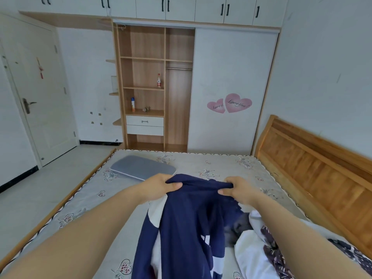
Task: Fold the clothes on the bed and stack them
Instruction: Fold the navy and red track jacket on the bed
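The left hand (163, 183) is closed in a pinch on the top edge of a navy blue garment (187, 224), thumb pressed over the cloth at centre frame. The right hand (234, 188) grips the same edge a little to the right, fingers curled tight around a bunched fold. Between the two hands the edge is pulled fairly taut, and the garment hangs down from it toward the bottom centre of the frame, showing white panels along its lower left and lower right parts. Both bare forearms reach in from the bottom corners.

Under the right forearm, at lower right, lies a heap of other clothes (259, 256): a white piece, a dark patterned piece and something grey behind the navy cloth. They rest on the mattress (84, 200), which is pale grey with printed flowers and hearts and fills the lower half of the frame. Near its far left corner, just above the left hand, sits a flat grey cushion (141, 168). A wooden headboard (314, 164) runs along the right side.

Beyond the bed, in the upper centre, stands an open wardrobe (155, 87) with wooden shelves; a bottle (159, 80) stands on one shelf and a spray can (132, 104) on a lower one. Two pink heart stickers (229, 103) mark the white sliding panel to its right. A white door (40, 93) is at the left.
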